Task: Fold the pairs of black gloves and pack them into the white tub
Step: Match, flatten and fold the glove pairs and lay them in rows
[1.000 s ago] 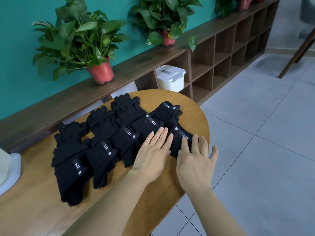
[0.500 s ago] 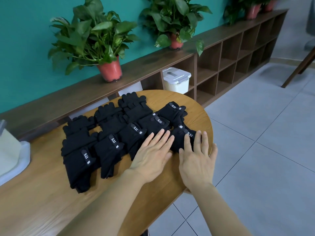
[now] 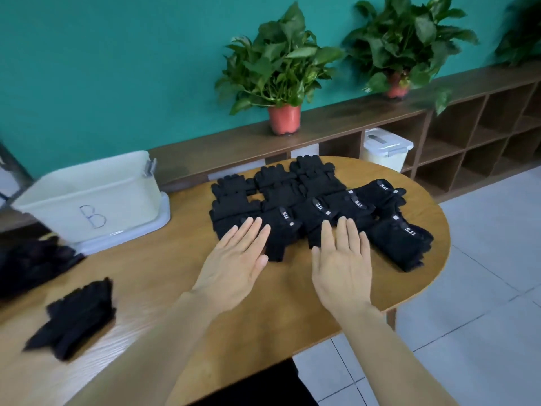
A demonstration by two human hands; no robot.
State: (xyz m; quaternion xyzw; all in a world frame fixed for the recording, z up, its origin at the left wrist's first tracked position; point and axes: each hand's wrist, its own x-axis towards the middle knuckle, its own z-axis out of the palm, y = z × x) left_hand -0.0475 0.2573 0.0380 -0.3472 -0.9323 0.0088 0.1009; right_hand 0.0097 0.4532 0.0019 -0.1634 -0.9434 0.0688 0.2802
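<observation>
Several pairs of black gloves [image 3: 316, 206] lie in overlapping rows on the round end of the wooden table [image 3: 292, 288]. My left hand [image 3: 234, 262] is flat with straight fingers, its fingertips over the near-left gloves. My right hand [image 3: 341, 259] is flat too, fingertips at the near edge of the middle gloves. Neither hand holds anything. The white tub [image 3: 90, 197], marked "B", stands on its grey lid at the table's back left. A folded black glove pair [image 3: 76, 317] lies at the near left.
A dark heap of more gloves [image 3: 32, 262] sits at the far left edge. Behind the table runs a wooden shelf unit [image 3: 468, 136] with potted plants [image 3: 281, 71] and a small lidded white box [image 3: 386, 148]. Tiled floor [image 3: 483, 288] lies to the right.
The view has swung left, bringing the white tub and the left-hand gloves into sight. Both flat hands have shifted left along the rows of gloves and spread apart.
</observation>
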